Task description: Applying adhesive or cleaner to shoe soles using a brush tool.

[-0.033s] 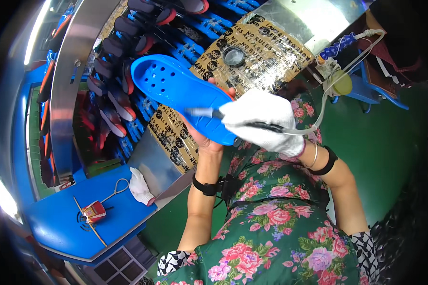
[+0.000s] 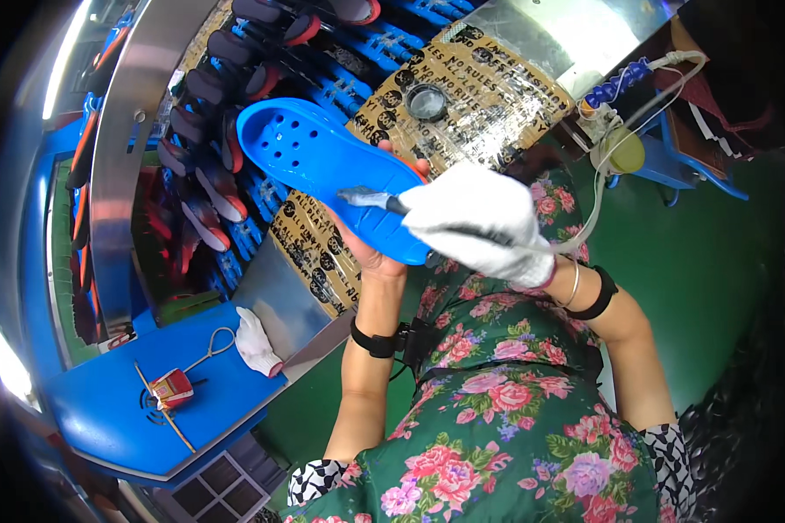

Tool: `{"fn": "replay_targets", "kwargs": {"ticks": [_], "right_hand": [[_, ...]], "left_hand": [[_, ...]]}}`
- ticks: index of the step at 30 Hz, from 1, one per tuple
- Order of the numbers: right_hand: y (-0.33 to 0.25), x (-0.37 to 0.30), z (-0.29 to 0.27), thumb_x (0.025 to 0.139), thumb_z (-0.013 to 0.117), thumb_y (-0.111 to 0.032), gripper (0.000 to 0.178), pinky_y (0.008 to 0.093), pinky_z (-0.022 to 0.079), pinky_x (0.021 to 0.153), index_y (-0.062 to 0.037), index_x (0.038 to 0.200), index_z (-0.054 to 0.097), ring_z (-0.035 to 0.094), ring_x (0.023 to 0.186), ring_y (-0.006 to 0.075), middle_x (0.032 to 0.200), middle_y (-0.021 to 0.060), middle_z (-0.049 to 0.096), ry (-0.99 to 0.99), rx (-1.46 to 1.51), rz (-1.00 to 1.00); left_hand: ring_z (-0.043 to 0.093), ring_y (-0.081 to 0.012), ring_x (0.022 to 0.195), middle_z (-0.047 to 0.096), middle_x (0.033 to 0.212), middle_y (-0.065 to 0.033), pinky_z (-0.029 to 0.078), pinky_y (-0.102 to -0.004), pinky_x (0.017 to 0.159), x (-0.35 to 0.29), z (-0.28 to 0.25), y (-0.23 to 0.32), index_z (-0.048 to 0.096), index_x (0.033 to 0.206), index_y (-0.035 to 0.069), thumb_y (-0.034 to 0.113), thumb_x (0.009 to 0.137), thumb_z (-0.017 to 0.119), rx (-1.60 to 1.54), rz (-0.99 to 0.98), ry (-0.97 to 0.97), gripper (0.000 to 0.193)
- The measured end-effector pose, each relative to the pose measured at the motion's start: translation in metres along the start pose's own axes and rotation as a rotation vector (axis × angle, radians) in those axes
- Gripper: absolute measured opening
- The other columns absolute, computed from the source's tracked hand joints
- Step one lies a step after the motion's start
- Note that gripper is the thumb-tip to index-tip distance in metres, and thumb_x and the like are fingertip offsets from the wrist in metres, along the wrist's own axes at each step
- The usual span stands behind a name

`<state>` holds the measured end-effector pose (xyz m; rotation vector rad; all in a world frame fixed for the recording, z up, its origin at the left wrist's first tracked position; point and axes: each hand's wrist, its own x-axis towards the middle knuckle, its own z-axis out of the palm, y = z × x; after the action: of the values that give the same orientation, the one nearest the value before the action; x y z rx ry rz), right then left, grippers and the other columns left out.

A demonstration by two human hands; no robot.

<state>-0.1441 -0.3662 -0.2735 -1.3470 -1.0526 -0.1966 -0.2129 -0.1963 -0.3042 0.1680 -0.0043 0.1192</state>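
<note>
My bare left hand (image 2: 377, 251) holds a glossy blue shoe sole (image 2: 292, 179) from beneath, its fingertips curling over the far edge. The sole has round holes at its far left end and shallow grooves toward the near end. In a white knit glove, my right hand (image 2: 480, 225) grips a brush (image 2: 371, 199) with a dark handle, and a clear hose runs back from that hand. The bristles lie against the middle of the sole's upper face. Most of the handle and the right fingers' grip are hidden by the glove.
Behind the sole stands a rack of dark shoes (image 2: 220, 193) with red soles. A round dish (image 2: 427, 103) sits on a taped cardboard-covered bench (image 2: 488, 96). On the blue surface (image 2: 87, 392) at lower left lie a white glove (image 2: 255, 344) and a red box (image 2: 173, 389).
The brush tip has shifted slightly on the sole, and its bristles now show more sharply. The sole and both hands have moved a touch left.
</note>
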Motion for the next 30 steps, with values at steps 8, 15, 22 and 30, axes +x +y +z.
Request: {"fn": "replay_targets", "kwargs": {"ticks": [8, 15, 22, 30], "right_hand": [[0.000, -0.005, 0.001, 0.081, 0.079, -0.009, 0.020, 0.0363, 0.058, 0.078, -0.0097, 0.101, 0.076, 0.072, 0.091, 0.0245, 0.100, 0.0086, 0.075, -0.062, 0.114, 0.022], [-0.009, -0.017, 0.004, 0.079, 0.082, -0.011, 0.026, 0.0353, 0.058, 0.077, -0.0116, 0.105, 0.078, 0.073, 0.089, 0.0217, 0.101, 0.0063, 0.076, -0.205, 0.097, 0.000], [-0.013, -0.014, 0.004, 0.079, 0.081, -0.009, 0.023, 0.0347, 0.058, 0.073, -0.0154, 0.101, 0.078, 0.071, 0.085, 0.0240, 0.096, 0.0054, 0.074, -0.235, 0.102, -0.075], [-0.006, -0.016, 0.004, 0.080, 0.081, -0.012, 0.020, 0.0352, 0.057, 0.072, -0.0128, 0.100, 0.077, 0.070, 0.083, 0.0243, 0.096, 0.0050, 0.075, -0.236, -0.040, -0.130]], "left_hand": [[0.054, -0.0423, 0.123, 0.057, 0.133, -0.0222, 0.048, -0.0621, 0.098, 0.001, 0.007, 0.011, 0.036, 0.150, 0.007, 0.080, 0.084, 0.056, 0.054, -0.041, -0.009, 0.101], [0.054, -0.0457, 0.123, 0.046, 0.146, -0.0208, 0.050, -0.0637, 0.096, 0.006, -0.005, 0.025, 0.029, 0.155, 0.008, 0.070, 0.086, 0.061, 0.122, -0.109, -0.065, 0.098], [0.057, -0.0406, 0.107, 0.043, 0.146, -0.0200, 0.051, -0.0525, 0.083, 0.018, 0.000, 0.033, 0.028, 0.155, 0.005, 0.067, 0.084, 0.064, 0.151, -0.162, -0.120, 0.101], [0.053, -0.0353, 0.099, 0.047, 0.142, -0.0178, 0.045, -0.0450, 0.077, 0.021, 0.008, 0.046, 0.033, 0.153, 0.007, 0.071, 0.077, 0.069, 0.319, -0.293, -0.097, 0.106]]}}
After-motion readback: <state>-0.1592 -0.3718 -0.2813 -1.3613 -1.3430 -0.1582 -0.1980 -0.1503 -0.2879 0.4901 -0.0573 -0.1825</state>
